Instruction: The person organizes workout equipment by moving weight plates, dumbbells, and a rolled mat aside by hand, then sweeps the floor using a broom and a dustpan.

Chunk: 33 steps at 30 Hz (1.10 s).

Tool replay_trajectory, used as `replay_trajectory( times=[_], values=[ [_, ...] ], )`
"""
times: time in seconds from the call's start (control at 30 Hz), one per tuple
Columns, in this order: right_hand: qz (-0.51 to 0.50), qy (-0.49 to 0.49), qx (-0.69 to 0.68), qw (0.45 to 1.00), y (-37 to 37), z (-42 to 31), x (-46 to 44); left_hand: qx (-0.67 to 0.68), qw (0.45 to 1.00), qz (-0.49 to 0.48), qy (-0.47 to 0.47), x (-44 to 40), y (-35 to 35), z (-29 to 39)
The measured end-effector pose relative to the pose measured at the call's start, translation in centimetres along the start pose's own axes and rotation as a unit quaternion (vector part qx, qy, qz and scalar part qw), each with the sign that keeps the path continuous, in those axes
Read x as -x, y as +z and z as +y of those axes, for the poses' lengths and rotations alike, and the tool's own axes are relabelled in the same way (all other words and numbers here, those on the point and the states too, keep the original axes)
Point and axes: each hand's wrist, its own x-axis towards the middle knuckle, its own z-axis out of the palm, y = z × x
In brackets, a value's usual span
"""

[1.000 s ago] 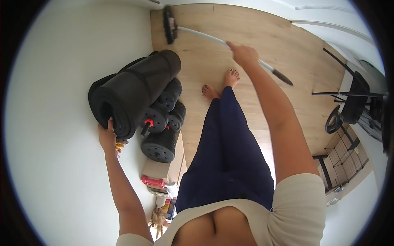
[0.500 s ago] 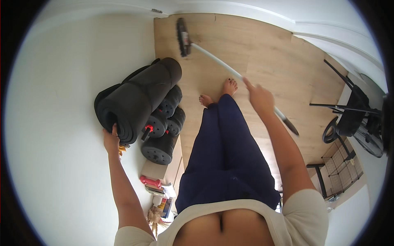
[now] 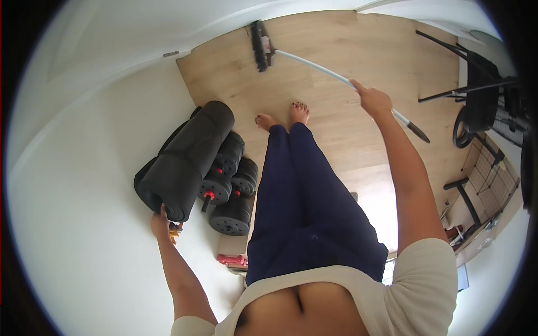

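Note:
In the head view, my right hand point(image 3: 372, 101) is closed round the pale shaft of a broom point(image 3: 314, 65), near its dark grip end. The broom's black bristle head point(image 3: 261, 46) is out at the far part of the wooden floor, beyond my bare feet. My left hand point(image 3: 160, 224) grips the near end of a thick, rolled black exercise mat point(image 3: 190, 151), its thumb at the rolled edge. The mat slants along the white wall, beside several black dumbbells point(image 3: 216, 187) with red collars. An orange-yellow item point(image 3: 173, 235) shows just beside my left hand; its kind is unclear.
A red dumbbell point(image 3: 232, 260) lies on a low shelf below the black weights. On the right are a black folded frame with a wheel point(image 3: 463, 127) and a wire grid panel point(image 3: 485, 162). White walls point(image 3: 84, 196) border the wooden floor point(image 3: 347, 140).
The camera view has turned, so the mat and weights sit lower in it. My right hand and the broom have shifted right relative to my feet. Both hands keep their grips.

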Motion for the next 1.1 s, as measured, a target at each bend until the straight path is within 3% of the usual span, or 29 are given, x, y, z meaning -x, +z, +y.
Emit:
replay_trajectory(
  times=[0.13,0.23,0.3,0.4,0.47,0.53,0.73,0.83,0.93,1.0,1.1],
  values=[
    [-0.028,0.111,-0.052,0.992,6.1,5.8,7.0,-0.156,0.986,-0.049,-0.035,1.8,-6.0,3.2],
    [-0.054,0.16,-0.107,0.98,11.7,8.4,14.4,-0.156,0.986,0.037,0.036,4.0,-11.8,5.3],
    [-0.086,0.213,-0.11,0.967,15.3,9.8,19.2,-0.058,0.984,0.142,0.092,7.4,-15.9,9.9],
    [-0.114,0.242,-0.125,0.955,16.1,9.8,24.0,0.02,0.988,0.127,0.088,12.0,-19.4,17.1],
    [-0.118,0.246,-0.133,0.953,15.4,8.8,25.1,0.038,0.983,0.132,0.123,11.8,-18.8,19.4],
    [-0.059,0.164,-0.176,0.969,14.3,7.1,24.4,0.093,0.973,0.086,0.195,12.2,-17.7,22.4],
    [0.028,0.042,-0.214,0.976,13.0,-1.5,11.5,0.068,0.963,0.003,0.26,14.5,-16.0,28.6],
    [0.008,0.05,-0.21,0.976,16.2,0.2,10.1,0.049,0.964,-0.014,0.261,14.8,-17.3,30.4],
    [-0.082,0.111,-0.214,0.967,21.4,5.9,15.9,0.075,0.962,-0.003,0.264,14.4,-17.7,31.7],
    [-0.086,0.169,-0.198,0.962,23.3,9.3,21.3,0.055,0.949,0.005,0.31,13.8,-17.1,32.4],
    [-0.119,0.218,-0.206,0.946,22.5,10.9,25.6,0.07,0.937,-0.021,0.341,14.5,-15.1,34.6]
  ],
)
